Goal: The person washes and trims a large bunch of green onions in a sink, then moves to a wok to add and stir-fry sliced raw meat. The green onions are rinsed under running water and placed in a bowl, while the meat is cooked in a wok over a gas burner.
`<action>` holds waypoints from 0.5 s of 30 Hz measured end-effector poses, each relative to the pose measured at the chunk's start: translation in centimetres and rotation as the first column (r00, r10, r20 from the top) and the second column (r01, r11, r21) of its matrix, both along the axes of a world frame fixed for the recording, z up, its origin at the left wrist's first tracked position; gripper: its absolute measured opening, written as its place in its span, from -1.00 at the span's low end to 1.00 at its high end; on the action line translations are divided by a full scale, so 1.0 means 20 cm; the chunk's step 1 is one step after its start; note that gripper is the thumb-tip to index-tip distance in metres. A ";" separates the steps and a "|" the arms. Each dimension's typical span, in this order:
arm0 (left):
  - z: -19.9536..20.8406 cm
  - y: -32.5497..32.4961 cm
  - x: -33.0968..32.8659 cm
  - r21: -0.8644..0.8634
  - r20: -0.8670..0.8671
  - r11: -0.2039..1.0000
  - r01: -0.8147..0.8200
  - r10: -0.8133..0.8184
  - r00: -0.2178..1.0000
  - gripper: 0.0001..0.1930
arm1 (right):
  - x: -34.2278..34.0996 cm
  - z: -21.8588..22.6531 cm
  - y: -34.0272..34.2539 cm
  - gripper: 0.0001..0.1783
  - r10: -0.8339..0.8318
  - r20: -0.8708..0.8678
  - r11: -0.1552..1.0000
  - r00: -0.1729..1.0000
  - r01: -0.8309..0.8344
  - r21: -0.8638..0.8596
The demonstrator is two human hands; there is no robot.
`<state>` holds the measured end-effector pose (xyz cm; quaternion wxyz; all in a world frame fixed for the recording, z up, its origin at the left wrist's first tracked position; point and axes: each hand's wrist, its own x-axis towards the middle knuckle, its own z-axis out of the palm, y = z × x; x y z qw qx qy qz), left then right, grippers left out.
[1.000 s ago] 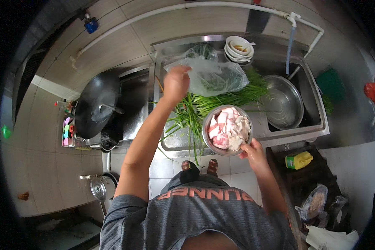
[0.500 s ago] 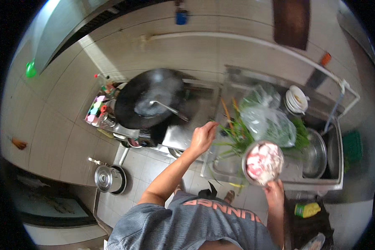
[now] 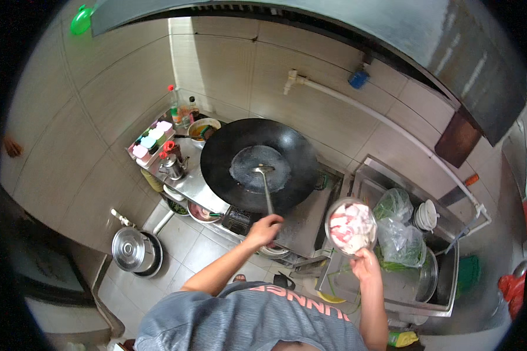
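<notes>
Tiled kitchen wall behind, steel hood overhead, steel counter (image 3: 301, 225) below carrying a big black wok (image 3: 257, 165) on the burner. Left hand (image 3: 263, 229) clenched round the near end of a long ladle (image 3: 266, 187), its bowl resting in the wet patch at the bottom of the wok. Right hand (image 3: 366, 264) grasping the near rim of a round steel bowl (image 3: 351, 227) from below, bowl held in the air just right of the wok, between stove and sink (image 3: 404, 281), filled with pale pink and white raw meat pieces (image 3: 350, 225). Likely a moderate load for one hand: thin metal, stiff, smooth, probably slick if wet or greasy, so best gripped with thumb over the rim and fingers spread under the base, kept level. Meat soft, moist and slippery, apt to slide out in a clump when tipped. Ladle long and rigid, light at the handle, heavier at the bowl end; hold near the tail of the handle, well away from the heat. Clear plastic bags (image 3: 401, 231) and green stalks to the right over the sink, stacked white dishes (image 3: 426, 215) beyond. Far left of the wok, a rack of pastel-lidded seasoning jars (image 3: 149, 139), bottles, a small steel kettle (image 3: 173, 167). On the floor at left, lidded steel pots (image 3: 134, 251).
</notes>
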<state>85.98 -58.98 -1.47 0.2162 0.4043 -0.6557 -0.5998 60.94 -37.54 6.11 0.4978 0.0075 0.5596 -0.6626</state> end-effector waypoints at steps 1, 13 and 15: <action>0.00 -0.02 0.15 0.029 0.125 0.999 -0.038 0.034 0.992 -0.52 | -0.01 0.00 -0.07 -0.88 0.061 -0.085 0.998 0.995 -0.061 0.001; 0.21 -0.52 0.80 0.068 -0.005 0.988 -0.137 0.137 0.991 -0.51 | 0.10 -0.19 -0.96 -0.67 0.206 -0.019 0.978 0.978 -0.206 -0.013; 0.27 -0.58 0.99 0.275 -0.289 0.953 -0.130 0.211 0.934 -0.49 | 0.16 -0.22 -0.88 -0.66 0.110 -0.001 0.994 0.994 -0.110 -0.029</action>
